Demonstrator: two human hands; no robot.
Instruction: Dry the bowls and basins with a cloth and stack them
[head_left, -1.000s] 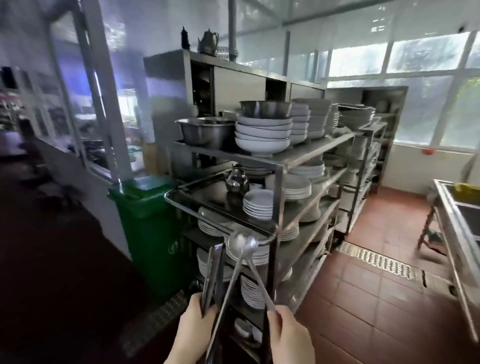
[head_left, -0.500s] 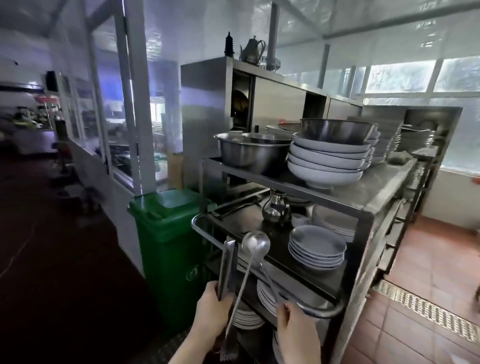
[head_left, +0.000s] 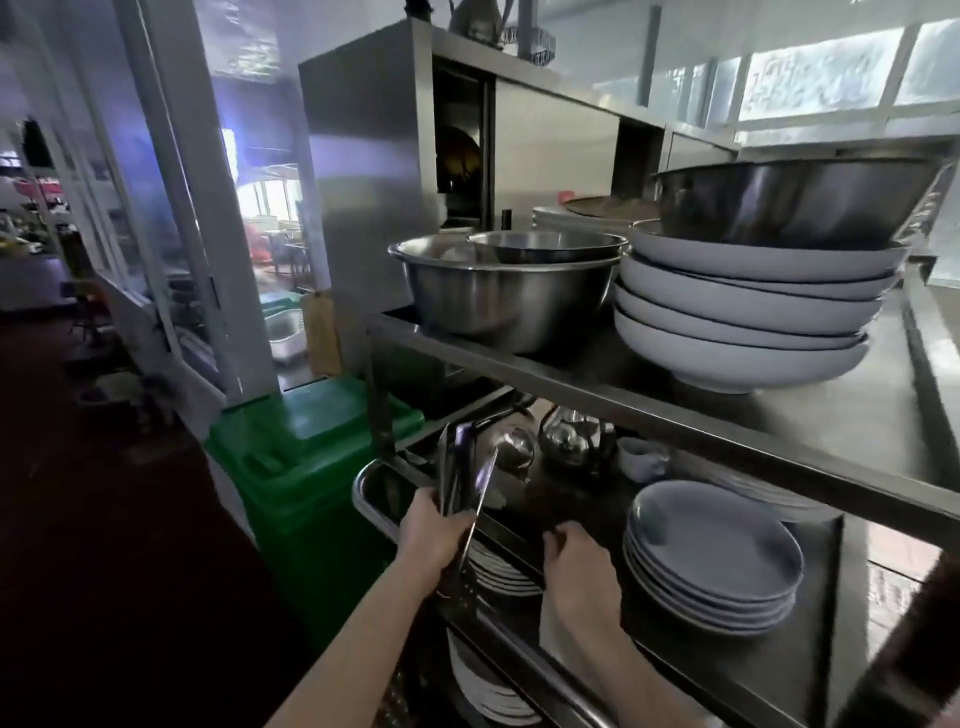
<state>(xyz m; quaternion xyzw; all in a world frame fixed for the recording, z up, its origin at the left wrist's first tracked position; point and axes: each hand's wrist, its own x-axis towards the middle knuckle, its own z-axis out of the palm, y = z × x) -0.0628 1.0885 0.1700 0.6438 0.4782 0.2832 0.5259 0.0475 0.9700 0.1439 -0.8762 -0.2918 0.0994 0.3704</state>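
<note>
Left hand (head_left: 434, 535): your fingers grip the tongs (head_left: 457, 467) and ladle (head_left: 511, 447); both long axes run up and away, into the rack.
Right hand (head_left: 579, 569): fingers curled at the middle shelf (head_left: 823, 571) edge; whether it grips cannot be told.
Steel basins (head_left: 498, 296): top shelf, nested, openings up.
White bowls (head_left: 743, 322): stacked just beside; another basin (head_left: 795, 202) sits on top.

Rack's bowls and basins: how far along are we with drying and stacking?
Done: white bowls stacked on the top shelf, steel basins nested beside them. In hand: left hand grips tongs and ladle over the middle shelf; right hand at its edge. Left: no unstacked bowl in view; dryness unclear.
</note>
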